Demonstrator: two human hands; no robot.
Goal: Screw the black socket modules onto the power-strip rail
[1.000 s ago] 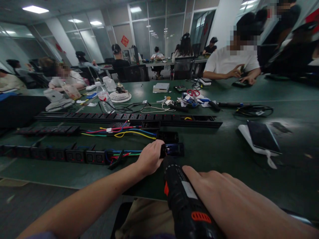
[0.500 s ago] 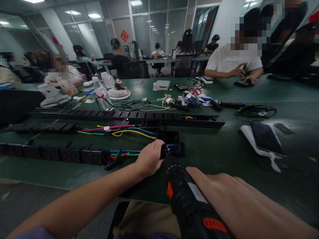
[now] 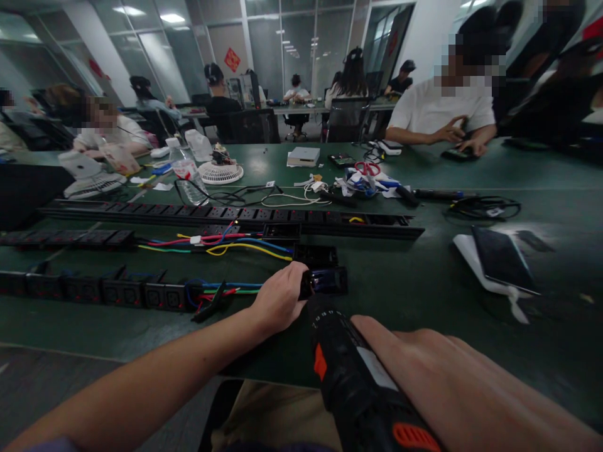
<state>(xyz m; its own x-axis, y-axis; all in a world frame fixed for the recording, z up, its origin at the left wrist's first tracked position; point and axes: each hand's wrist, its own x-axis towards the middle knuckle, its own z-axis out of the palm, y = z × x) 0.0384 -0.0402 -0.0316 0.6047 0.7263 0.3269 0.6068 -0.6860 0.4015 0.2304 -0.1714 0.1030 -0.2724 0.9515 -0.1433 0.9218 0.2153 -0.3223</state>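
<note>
My left hand [image 3: 280, 300] is closed on a small black housing [image 3: 330, 280] with a glossy top, its fingertips at the left end. Coloured wires [image 3: 240, 290] run from that side toward a row of black power sockets [image 3: 125, 292]. My right hand [image 3: 438, 370] is wrapped round a black and orange cordless drill [image 3: 351, 358]. The drill's front points at the housing close to my left fingers; its tip is hidden. Just beyond sits another black housing [image 3: 316, 255] with blue and yellow wires [image 3: 249, 248] leading into it.
A long black socket strip [image 3: 226, 215] lies across the table. Farther back are a plastic bottle [image 3: 188, 172], a white fan part [image 3: 220, 171], red scissors [image 3: 367, 168] and a white box [image 3: 304, 157]. A phone [image 3: 504, 260] lies right. A person [image 3: 440, 113] sits opposite.
The view has shifted slightly, so the socket rows appear a little farther left. Both hands keep their hold on the housing and the drill.
</note>
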